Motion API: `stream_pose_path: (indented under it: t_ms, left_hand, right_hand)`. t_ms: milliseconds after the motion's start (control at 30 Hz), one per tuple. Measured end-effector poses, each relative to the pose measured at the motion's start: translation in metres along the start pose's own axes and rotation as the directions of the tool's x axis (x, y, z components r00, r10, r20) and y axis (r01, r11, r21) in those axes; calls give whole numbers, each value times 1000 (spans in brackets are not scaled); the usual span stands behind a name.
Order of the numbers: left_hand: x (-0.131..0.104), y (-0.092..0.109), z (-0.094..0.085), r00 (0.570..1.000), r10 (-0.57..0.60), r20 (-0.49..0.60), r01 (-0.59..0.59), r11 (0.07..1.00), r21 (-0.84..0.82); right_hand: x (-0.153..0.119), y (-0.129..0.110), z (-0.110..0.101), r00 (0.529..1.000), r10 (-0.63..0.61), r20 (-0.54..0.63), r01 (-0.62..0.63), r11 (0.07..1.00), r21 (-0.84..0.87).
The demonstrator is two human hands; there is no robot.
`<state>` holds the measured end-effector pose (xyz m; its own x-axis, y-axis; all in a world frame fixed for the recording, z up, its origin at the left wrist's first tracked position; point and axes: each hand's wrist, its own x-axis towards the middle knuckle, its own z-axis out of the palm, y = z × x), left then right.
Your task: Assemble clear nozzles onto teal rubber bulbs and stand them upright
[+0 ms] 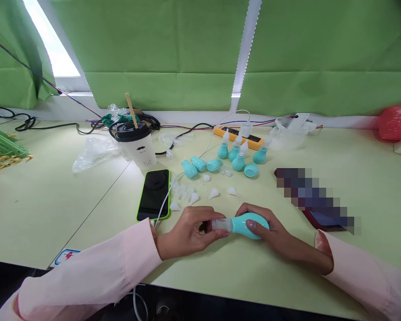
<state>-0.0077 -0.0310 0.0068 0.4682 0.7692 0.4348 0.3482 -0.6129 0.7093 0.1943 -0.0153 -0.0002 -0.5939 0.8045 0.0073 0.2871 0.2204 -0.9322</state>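
Item 1: teal bulb, one, held on its side at the near middle of the surface, neck to the left; whether it touches the surface cannot be told.

Item 2: clear tube, one, in line with the bulb, meeting its neck.

Left hand: thumb and fingertips pinching the tube from near and far sides. Right hand: wrapped about the bulb, thumb on the near side.

Beyond, mid-surface: loose white tips; farther off, tipped bulbs, four, and bare bulbs, four. Phone at left.

Handling note, as judged: tube and bulb want one straight axis; pressure should run along it, with a light twist if the fit resists. Grip the bulb near its neck; squeezing the belly may distort a soft wall.
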Motion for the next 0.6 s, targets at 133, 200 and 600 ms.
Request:
stream_pose_path:
  t_ms: [133, 200, 600]
  left_hand:
    - [-1, -1, 1, 997, 72, -19, -71, 996, 58]
    - [-2, -1, 1, 993, 114, -23, -111, 990, 91]
    - [-7, -5, 3, 933, 360, 15, -320, 809, 494]
  right_hand:
    - [3, 3, 0, 1000, 21, 10, -22, 999, 43]
    - [4, 4, 1, 999, 41, 17, -42, 997, 65]
    - [9, -4, 6, 969, 204, 139, -239, 913, 332]
